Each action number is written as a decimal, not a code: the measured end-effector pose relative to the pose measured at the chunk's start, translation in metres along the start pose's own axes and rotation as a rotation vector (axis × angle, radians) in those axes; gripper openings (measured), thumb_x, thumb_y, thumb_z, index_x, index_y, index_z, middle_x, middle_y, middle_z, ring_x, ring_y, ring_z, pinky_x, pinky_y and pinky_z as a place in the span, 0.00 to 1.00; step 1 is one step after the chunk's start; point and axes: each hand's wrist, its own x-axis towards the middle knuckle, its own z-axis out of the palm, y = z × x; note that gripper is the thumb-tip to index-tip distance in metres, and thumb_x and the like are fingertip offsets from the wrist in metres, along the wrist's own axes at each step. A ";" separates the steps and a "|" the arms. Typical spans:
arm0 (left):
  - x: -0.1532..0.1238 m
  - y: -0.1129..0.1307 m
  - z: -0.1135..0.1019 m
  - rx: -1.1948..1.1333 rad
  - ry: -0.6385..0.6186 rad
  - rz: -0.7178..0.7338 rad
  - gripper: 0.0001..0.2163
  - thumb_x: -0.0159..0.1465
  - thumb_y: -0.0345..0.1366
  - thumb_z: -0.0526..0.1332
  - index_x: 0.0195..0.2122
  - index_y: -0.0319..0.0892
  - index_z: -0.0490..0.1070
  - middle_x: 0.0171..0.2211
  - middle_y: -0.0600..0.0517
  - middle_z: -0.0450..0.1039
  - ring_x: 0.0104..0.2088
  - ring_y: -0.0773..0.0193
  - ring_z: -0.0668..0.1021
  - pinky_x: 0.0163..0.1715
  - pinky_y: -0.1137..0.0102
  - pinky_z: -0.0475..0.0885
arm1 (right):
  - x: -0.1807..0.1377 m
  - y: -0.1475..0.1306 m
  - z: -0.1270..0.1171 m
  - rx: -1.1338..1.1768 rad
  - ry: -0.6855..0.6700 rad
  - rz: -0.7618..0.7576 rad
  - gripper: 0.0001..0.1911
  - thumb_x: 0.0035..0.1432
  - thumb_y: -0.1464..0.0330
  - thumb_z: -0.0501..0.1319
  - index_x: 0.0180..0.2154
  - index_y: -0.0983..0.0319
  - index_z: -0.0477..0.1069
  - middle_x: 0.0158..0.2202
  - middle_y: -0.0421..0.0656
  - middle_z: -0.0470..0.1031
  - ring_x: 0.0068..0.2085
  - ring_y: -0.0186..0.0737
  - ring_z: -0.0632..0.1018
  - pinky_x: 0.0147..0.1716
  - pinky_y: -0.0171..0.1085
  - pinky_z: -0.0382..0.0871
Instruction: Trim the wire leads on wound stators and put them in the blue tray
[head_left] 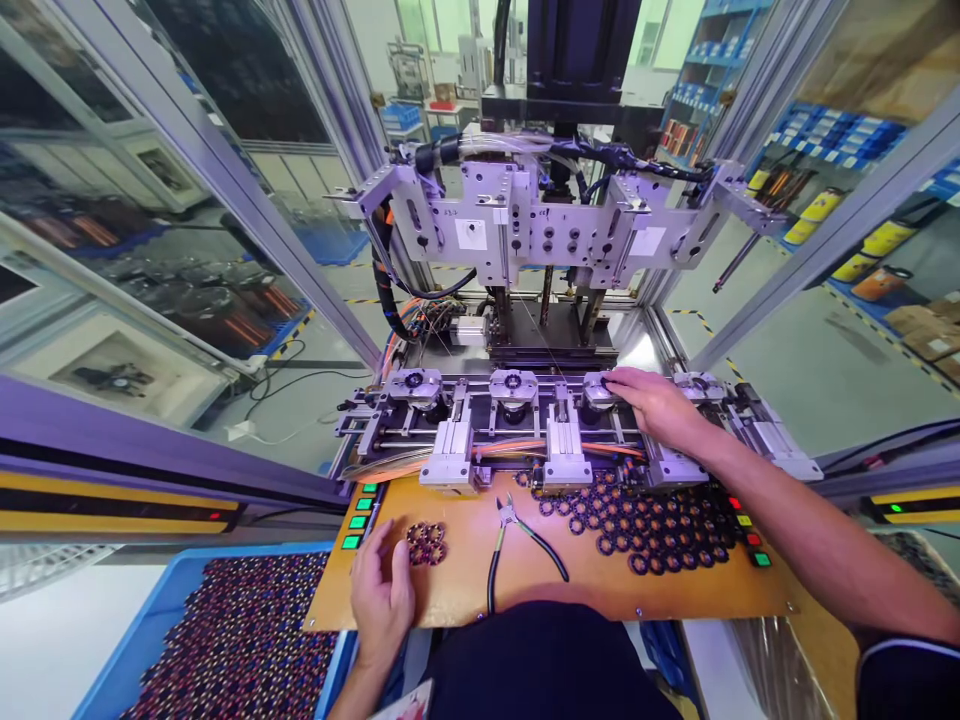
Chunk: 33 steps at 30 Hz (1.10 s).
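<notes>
My right hand [664,408] reaches to the third clamp fixture [598,392] of the row, its fingertips brought together on top. Whatever lies under those fingertips is hidden. My left hand [382,590] rests at the left of the orange-brown board [457,590], thumb and fingers apart and nothing in the grasp. Just beside it lies a small cluster of dark ring-shaped parts [426,543] with coppery spots. Pliers-like cutters [508,515] with dark handles lie mid-board, jaws pointing away from me. Many similar dark rings [637,520] cover the board's right side.
A blue bin [150,610] full of ring parts stands at lower left. Green buttons [358,523] line the board's left edge, coloured ones [752,540] the right. Above the fixtures hangs a metal tool plate [555,235]. Aluminium frame posts [202,170] flank the station.
</notes>
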 end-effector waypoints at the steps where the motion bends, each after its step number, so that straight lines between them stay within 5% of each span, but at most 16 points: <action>1: 0.000 0.001 0.000 -0.002 0.000 0.000 0.21 0.66 0.49 0.54 0.52 0.38 0.69 0.50 0.39 0.74 0.51 0.50 0.76 0.53 0.55 0.71 | 0.000 -0.001 0.001 0.002 0.004 -0.002 0.24 0.54 0.83 0.53 0.49 0.66 0.77 0.55 0.48 0.75 0.58 0.52 0.74 0.56 0.51 0.73; 10: 0.001 0.011 -0.003 -0.018 0.012 -0.006 0.20 0.67 0.49 0.54 0.50 0.38 0.70 0.49 0.39 0.74 0.50 0.50 0.76 0.52 0.56 0.71 | 0.003 -0.013 0.000 -0.003 0.109 0.002 0.19 0.56 0.81 0.54 0.45 0.68 0.78 0.50 0.53 0.77 0.55 0.57 0.75 0.52 0.55 0.75; 16: -0.016 0.032 -0.032 -0.069 -0.031 0.017 0.19 0.66 0.45 0.56 0.53 0.39 0.70 0.51 0.40 0.74 0.46 0.54 0.78 0.49 0.58 0.72 | -0.042 -0.102 -0.018 0.098 0.374 0.013 0.19 0.62 0.79 0.59 0.53 0.63 0.71 0.49 0.49 0.77 0.52 0.47 0.76 0.54 0.49 0.71; 22: -0.022 0.071 -0.051 -0.215 -0.225 0.109 0.10 0.64 0.40 0.61 0.43 0.43 0.77 0.42 0.47 0.80 0.44 0.58 0.80 0.48 0.63 0.73 | -0.091 -0.177 0.048 0.159 0.099 0.028 0.09 0.67 0.73 0.56 0.38 0.64 0.75 0.34 0.46 0.75 0.36 0.42 0.74 0.38 0.41 0.69; 27: -0.032 0.109 -0.037 -0.338 -0.410 0.108 0.08 0.61 0.36 0.64 0.25 0.43 0.76 0.30 0.50 0.80 0.33 0.62 0.81 0.37 0.68 0.75 | -0.100 -0.177 0.085 0.087 0.044 0.144 0.14 0.65 0.77 0.54 0.30 0.65 0.74 0.31 0.47 0.69 0.33 0.43 0.67 0.33 0.40 0.60; 33: -0.046 0.130 -0.015 -0.447 -0.594 -0.019 0.04 0.57 0.35 0.68 0.29 0.40 0.76 0.28 0.50 0.80 0.29 0.63 0.80 0.32 0.70 0.75 | -0.102 -0.176 0.087 0.135 0.062 0.180 0.15 0.64 0.78 0.53 0.28 0.64 0.74 0.30 0.47 0.68 0.33 0.43 0.65 0.32 0.40 0.58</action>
